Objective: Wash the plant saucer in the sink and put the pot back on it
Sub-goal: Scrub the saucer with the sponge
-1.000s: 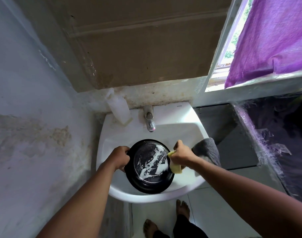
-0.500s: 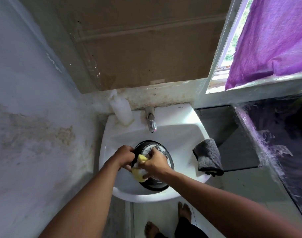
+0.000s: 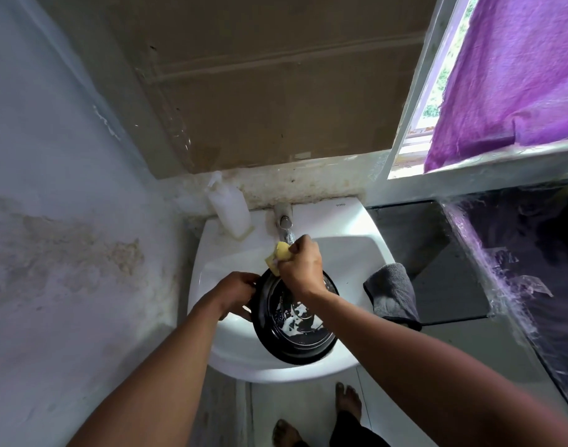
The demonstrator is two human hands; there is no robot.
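The black round plant saucer (image 3: 289,337) is held tilted inside the white sink (image 3: 231,353), with white soap suds on its inner face. My left hand (image 3: 236,293) grips the saucer's left rim. My right hand (image 3: 300,266) is closed on a yellow sponge (image 3: 281,254) at the saucer's far rim, right under the metal tap (image 3: 284,222). Water appears to run from the spout onto the sponge. The plant pot is not in view.
A white soap bottle (image 3: 229,204) stands on the sink's back left corner. A grey cloth (image 3: 394,293) hangs over the sink's right edge. A dark counter (image 3: 447,262) lies to the right, a wall close on the left, bare feet (image 3: 348,403) below.
My right hand has carried the sponge from the saucer's left side up to its far rim under the tap. The left hand keeps its grip on the left rim.
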